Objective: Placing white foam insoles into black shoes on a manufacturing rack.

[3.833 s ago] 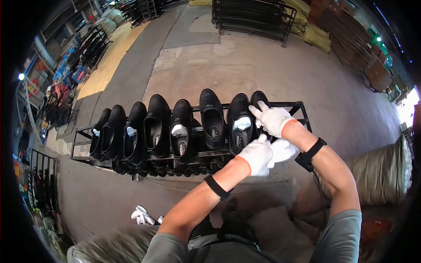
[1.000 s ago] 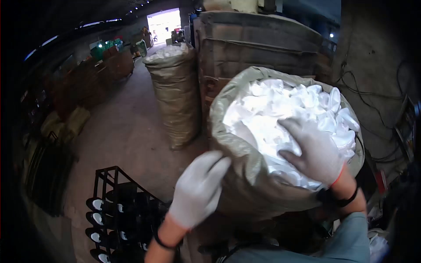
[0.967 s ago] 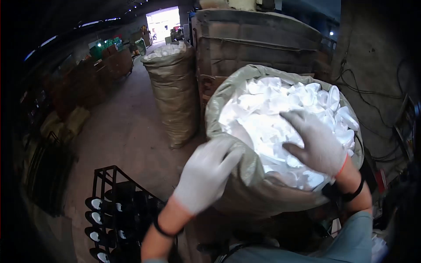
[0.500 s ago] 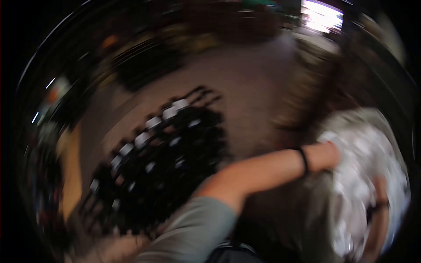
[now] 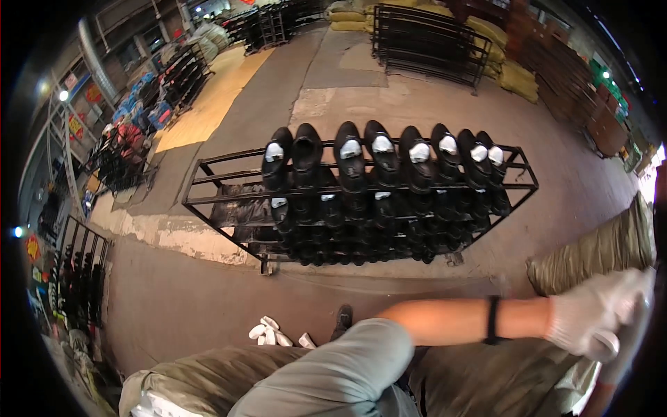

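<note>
My left arm reaches across to the right, a black band at its wrist. My left hand (image 5: 583,313), in a whitish knit glove, is closed around a small rounded white shoe insert (image 5: 606,345). At the far right edge my right forearm (image 5: 615,386) rises toward the left hand; the right hand's fingers are blurred and partly hidden behind it. Below both hands lies an olive-brown sack (image 5: 486,379), with some white showing at its right end. Ahead stands a black metal rack (image 5: 229,182) with rows of black shoes (image 5: 349,156), most of the top ones with white inserts in them.
Several white inserts (image 5: 269,332) lie on the floor by my foot (image 5: 343,318). Another sack (image 5: 208,372) with white contents is at the lower left. A long olive sack (image 5: 590,254) lies at right. Farther off are more racks (image 5: 424,45) and yellow sacks (image 5: 517,80).
My view has swung from the open sack of white pieces at right toward the shoe rack. My left hand, earlier in those white pieces, is now out above the sack with an insert.
</note>
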Demonstrator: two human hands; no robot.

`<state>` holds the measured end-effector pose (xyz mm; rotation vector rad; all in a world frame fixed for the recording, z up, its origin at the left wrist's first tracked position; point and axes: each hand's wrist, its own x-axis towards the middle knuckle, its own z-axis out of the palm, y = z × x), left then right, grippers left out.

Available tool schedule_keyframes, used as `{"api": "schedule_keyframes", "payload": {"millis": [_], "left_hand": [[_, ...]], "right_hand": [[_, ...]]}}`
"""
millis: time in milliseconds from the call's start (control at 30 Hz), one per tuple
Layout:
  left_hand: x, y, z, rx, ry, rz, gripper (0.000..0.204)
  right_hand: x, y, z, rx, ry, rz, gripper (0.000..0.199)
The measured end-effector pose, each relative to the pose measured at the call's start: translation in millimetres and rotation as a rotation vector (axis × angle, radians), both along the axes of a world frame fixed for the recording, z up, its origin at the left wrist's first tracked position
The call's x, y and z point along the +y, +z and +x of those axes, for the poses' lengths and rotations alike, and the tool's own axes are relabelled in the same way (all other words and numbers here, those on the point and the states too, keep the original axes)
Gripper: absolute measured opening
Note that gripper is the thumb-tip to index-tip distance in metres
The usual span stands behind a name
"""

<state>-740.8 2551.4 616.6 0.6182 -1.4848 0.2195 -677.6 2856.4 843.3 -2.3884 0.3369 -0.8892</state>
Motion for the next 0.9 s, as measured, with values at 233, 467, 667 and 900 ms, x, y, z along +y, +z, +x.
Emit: {"api": "schedule_keyframes", "payload": {"millis": [233,467,667,900], "left_hand": [[350,-118,173,0.227,0.37,0.668,0.056],[556,-184,247,0.417,1.216,0.914,0.03],[568,-221,280,0.216,1.466,1.228,0.041],[571,-223,282,0.18,1.46,1.081,0.038]], "right_hand": [[-194,-229,41,0.589,0.799,0.908,0.071],[-4,-314,253,0.428,0.839,0.862,0.048],[121,-367,334,0.408,1.02,-0.454,0.06],[140,-415,384,0.398,0.862,-0.953,0.052]]}}
